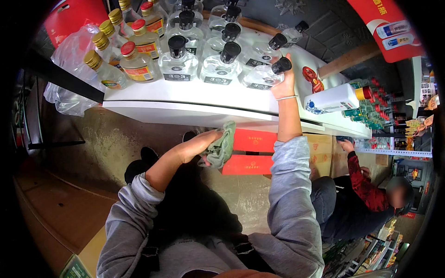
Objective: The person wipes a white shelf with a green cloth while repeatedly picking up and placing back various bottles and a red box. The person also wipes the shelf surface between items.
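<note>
My left hand (pixel 195 145) holds a crumpled grey-green cloth (pixel 222 147) in front of the white shelf. My right hand (pixel 285 85) is around the right side of a clear glass bottle (pixel 261 77) with a black cap, which leans to the right at the shelf's front. Its fingers are partly hidden behind the bottle. Left of it, more black-capped clear bottles stand in rows, the front ones being a clear bottle (pixel 220 67) and another clear bottle (pixel 178 64). Farther left are red-capped bottles (pixel 139 69) and gold-capped bottles (pixel 110 74).
A white bottle (pixel 330 99) with a red-and-gold cap and several green-labelled bottles (pixel 368 104) occupy the shelf (pixel 208 99) at right. Below are red boxes (pixel 250 164). A person (pixel 365 198) crouches at right, one hand near the lower shelf. A plastic bag (pixel 69 93) hangs at left.
</note>
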`<act>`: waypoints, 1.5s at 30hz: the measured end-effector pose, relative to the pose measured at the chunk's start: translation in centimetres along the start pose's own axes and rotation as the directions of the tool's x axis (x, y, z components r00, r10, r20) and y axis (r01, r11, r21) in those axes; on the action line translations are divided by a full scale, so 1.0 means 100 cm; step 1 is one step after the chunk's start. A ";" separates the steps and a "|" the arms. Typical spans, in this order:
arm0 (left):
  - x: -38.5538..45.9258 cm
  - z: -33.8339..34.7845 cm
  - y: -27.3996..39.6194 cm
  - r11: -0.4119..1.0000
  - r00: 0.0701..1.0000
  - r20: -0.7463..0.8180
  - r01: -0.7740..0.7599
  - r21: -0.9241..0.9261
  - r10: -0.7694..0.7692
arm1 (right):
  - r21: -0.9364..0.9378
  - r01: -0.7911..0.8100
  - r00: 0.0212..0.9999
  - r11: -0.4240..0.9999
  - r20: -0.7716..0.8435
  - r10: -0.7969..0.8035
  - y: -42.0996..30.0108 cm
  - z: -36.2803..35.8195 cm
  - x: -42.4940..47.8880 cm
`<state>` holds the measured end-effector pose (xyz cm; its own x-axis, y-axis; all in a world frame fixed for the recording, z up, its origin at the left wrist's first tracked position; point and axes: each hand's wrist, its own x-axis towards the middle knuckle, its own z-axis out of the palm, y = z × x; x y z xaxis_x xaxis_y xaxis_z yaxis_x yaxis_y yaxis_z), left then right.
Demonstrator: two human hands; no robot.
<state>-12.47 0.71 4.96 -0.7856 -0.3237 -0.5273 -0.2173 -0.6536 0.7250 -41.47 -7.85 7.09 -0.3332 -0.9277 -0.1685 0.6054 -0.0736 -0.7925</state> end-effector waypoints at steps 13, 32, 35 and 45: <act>0.005 -0.010 -0.013 1.000 0.999 0.038 -0.001 -0.007 0.002 | -0.525 0.293 0.900 0.799 -0.130 -0.416 -0.029 -0.014 0.055; 0.012 -0.013 0.000 0.999 0.995 0.088 0.041 -0.034 -0.038 | -0.479 0.229 0.969 0.847 0.192 -0.153 -0.048 -0.025 0.113; 0.012 -0.008 0.007 0.996 0.998 0.054 0.045 -0.082 -0.040 | -0.415 0.137 0.966 0.899 0.257 -0.029 -0.042 -0.021 0.112; 0.017 -0.005 0.006 0.997 0.998 0.062 0.025 -0.072 -0.021 | -0.419 -0.011 0.949 0.908 0.283 0.142 -0.024 0.000 0.087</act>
<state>-13.59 -0.60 4.30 -0.8154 -0.2669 -0.5137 -0.1950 -0.7089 0.6778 -45.86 -15.73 7.52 -0.0262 -0.9940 -0.1063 0.2507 0.0964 -0.9633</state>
